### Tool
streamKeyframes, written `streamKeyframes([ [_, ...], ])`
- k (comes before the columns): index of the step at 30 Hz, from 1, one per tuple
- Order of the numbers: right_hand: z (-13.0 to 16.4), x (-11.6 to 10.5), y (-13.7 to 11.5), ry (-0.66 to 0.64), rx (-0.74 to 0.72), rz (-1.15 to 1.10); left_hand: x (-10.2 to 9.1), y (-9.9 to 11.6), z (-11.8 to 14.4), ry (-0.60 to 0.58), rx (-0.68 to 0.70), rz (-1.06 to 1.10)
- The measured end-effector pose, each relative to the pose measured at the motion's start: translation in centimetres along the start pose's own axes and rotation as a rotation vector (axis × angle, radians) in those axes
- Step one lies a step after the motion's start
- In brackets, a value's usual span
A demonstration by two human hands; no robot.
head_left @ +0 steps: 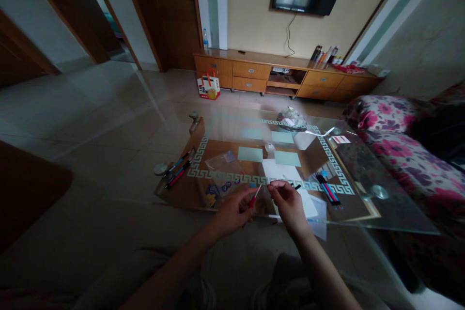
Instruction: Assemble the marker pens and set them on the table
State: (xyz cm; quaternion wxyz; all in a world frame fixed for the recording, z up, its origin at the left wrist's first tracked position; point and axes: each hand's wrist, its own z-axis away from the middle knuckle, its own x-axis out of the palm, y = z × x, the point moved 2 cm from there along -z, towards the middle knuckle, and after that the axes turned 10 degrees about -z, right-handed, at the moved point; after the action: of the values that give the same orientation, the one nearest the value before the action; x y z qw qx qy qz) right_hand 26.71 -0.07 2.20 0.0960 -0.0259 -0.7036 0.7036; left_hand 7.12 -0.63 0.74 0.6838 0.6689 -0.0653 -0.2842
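Observation:
My left hand is closed around a red pen, from which a thin white stick-like end points up and to the right. Just beside that end, the fingers of my right hand are pinched together; what they hold, if anything, is too small to make out. A short black piece shows by the right fingers, and I cannot tell whether it is held or lies on the paper. Beneath the hands are white sheets of paper on a glass table. Several pens lie grouped right of my right hand.
More pens lie at the table's left end. A clear plastic bag lies left of the paper. Farther back are a small white roll and a bowl with crumpled plastic. A flowered sofa stands to the right.

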Motion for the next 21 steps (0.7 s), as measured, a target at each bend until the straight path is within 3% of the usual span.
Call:
streamKeyframes([
  [5,-0.18,-0.2,0.49,0.029,-0.05,-0.044,0.03,0.11,0.12,-0.019,0.023,-0.03],
  [21,-0.07,0.05,0.2,0.003,-0.027,-0.035,0.07,0.68,0.23,-0.064,0.036,-0.063],
])
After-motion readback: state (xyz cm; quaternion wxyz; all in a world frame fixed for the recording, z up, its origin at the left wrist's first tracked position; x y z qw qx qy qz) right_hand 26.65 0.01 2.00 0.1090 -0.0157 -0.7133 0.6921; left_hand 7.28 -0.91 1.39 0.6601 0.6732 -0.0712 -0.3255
